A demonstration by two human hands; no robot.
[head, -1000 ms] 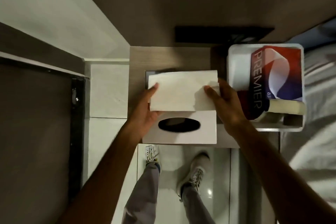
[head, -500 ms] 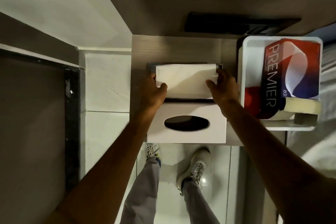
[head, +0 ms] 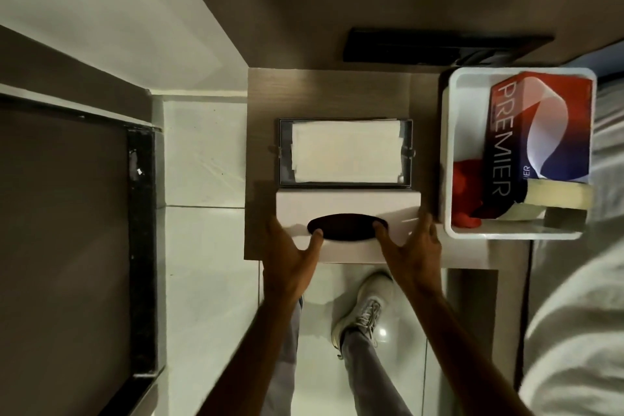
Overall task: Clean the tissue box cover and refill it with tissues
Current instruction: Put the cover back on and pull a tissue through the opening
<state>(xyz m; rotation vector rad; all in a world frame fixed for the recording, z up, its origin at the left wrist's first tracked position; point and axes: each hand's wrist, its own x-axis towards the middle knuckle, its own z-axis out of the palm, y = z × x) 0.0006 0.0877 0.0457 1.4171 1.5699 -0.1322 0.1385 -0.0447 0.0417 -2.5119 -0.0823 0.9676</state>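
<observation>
A small wooden surface stands against the wall, with pale floor tiles on the near side. On its right end sits a white bin holding a red and blue box marked PREMIER, something red and a pale sponge-like block.

At the middle of the surface lies the dark base tray, open at the top, with a flat stack of white tissues lying inside it, dark gaps showing at both short ends. Just in front of the tray, touching its near edge, sits the white tissue box cover, its dark oval slot facing up.

Both hands are on the cover. The left hand has a spread grip at the left end, thumb resting at the slot's left rim. The right hand mirrors it at the right end, fingers spread along the side, thumb at the slot's right rim. The cover rests on the surface between them.
</observation>
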